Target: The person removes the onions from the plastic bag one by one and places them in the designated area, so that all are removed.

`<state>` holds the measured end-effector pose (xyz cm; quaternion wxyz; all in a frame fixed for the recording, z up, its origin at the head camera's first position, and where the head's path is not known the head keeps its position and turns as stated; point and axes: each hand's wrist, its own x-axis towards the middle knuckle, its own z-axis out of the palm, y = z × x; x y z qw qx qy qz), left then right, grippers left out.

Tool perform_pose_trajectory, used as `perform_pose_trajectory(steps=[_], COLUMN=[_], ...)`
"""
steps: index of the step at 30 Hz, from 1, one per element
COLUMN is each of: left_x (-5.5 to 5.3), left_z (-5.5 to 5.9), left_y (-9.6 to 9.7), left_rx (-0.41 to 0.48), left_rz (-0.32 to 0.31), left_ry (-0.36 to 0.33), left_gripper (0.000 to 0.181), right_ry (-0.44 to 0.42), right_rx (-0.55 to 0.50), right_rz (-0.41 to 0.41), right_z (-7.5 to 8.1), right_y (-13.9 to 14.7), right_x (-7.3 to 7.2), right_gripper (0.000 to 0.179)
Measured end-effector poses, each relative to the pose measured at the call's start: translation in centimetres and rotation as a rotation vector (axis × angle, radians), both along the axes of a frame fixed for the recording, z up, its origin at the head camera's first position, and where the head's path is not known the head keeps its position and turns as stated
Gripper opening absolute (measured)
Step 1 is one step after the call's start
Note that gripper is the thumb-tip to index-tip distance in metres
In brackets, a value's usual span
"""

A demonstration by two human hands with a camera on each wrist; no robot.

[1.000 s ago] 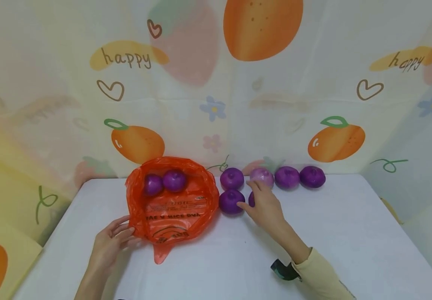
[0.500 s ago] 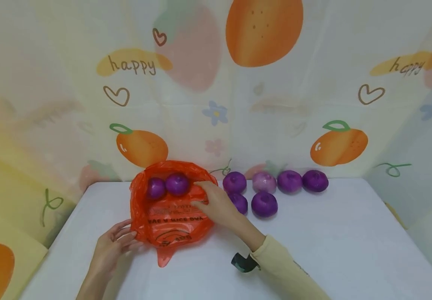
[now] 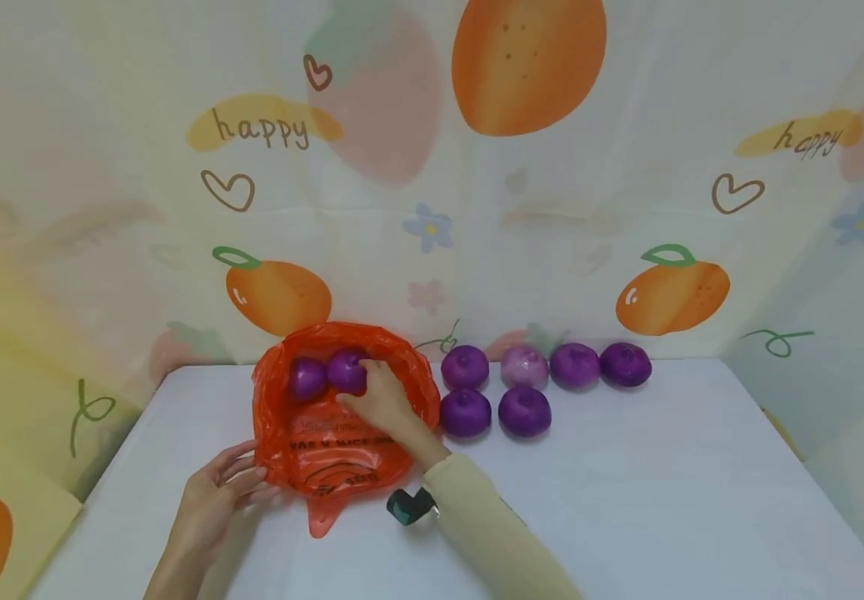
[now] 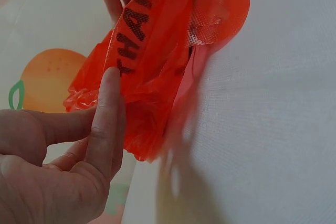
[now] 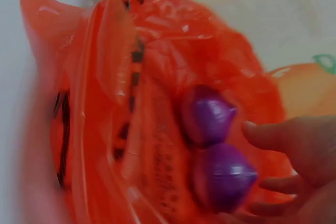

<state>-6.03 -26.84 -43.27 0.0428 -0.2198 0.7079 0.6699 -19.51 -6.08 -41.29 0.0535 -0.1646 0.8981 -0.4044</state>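
An orange-red plastic bag (image 3: 270,417) stands with its mouth wide, two purple onions lying inside. My right hand (image 3: 382,408) reaches in over its right side. Its fingertips are at the right-hand onion (image 3: 343,371); the other onion (image 3: 307,378) lies just left of it. In the right wrist view, the thumb (image 5: 268,135) is apart from the onions, and the fingers spread beside the lower one; whether they touch it is unclear. On the bag's left side rests my left hand (image 3: 210,496), its extended fingers (image 4: 107,114) against the plastic in the left wrist view.
Several purple onions stand to the bag's right: a back row with a paler onion (image 3: 525,367), and two in front, including the front right onion (image 3: 525,411). The white table (image 3: 664,500) meets a fruit-printed cloth (image 3: 551,183) behind. A dark device (image 3: 411,506) sits at my right wrist.
My right hand has moved left from the front onions, over the bag's rim, and into its mouth, carrying nothing visible. My left hand has stayed at the bag's side.
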Motion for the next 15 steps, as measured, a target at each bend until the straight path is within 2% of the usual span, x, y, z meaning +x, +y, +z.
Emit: perform_pose_trajectory(steps=[3,7,11,15], left_x=[0.1,0.1,0.2,-0.2], left_z=[-0.2,-0.3,-0.4,-0.5], left_y=[0.0,-0.1,0.0,0.0], left_rx=[0.009,0.0,0.013,-0.001], left_rz=[-0.01,-0.024,-0.03,-0.017], left_ry=[0.011,0.026,0.01,-0.025], left_gripper=[0.056,0.056,0.057,0.055], right_ry=[-0.006,-0.027,-0.037,-0.008], right_rx=[-0.033,-0.088,-0.031,0.03], right_rz=[-0.103,-0.179,-0.22,-0.221], right_z=[-1.0,-2.0,-2.8,-3.2], right_y=[-1.0,-2.0,-2.6,-2.9], right_x=[-0.8,-1.9,-2.7,-3.2], right_gripper=[0.067,0.071,0.074,0.074])
